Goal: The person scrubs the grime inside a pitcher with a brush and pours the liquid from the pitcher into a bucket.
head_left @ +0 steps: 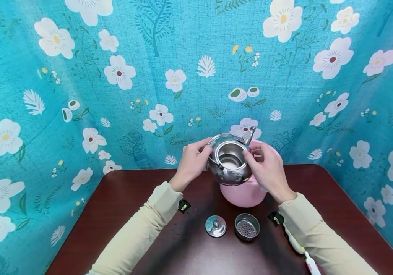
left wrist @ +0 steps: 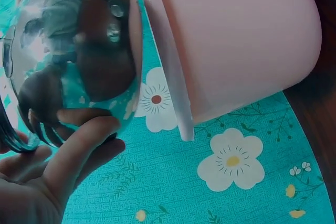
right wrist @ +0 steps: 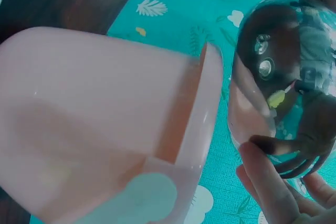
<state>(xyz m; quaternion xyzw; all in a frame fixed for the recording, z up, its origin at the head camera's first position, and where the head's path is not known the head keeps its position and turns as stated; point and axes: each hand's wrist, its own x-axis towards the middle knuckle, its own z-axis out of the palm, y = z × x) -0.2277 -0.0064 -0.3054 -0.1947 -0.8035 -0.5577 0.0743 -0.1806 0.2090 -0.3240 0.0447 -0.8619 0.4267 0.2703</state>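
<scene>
A shiny metal teapot [head_left: 229,176] is held up between both hands, its lidless round mouth tilted towards the head camera and its spout pointing up to the right. My left hand [head_left: 194,159] grips the left side, and the left wrist view shows its fingers on the polished body [left wrist: 79,40]. From the right, my right hand [head_left: 268,168] pinches the teapot near the mouth. Above a pink bucket [head_left: 244,194], the pot hangs near the rim; in the right wrist view a gap separates the teapot [right wrist: 262,93] from the bucket [right wrist: 94,103].
A round metal lid with a knob [head_left: 215,226] lies on the dark red table [head_left: 120,214], left of a metal strainer cup [head_left: 247,227] with a perforated bottom. Beside the right sleeve lies a long white-and-yellow brush-like thing [head_left: 311,263]. Behind hangs a blue flowered cloth [head_left: 196,91].
</scene>
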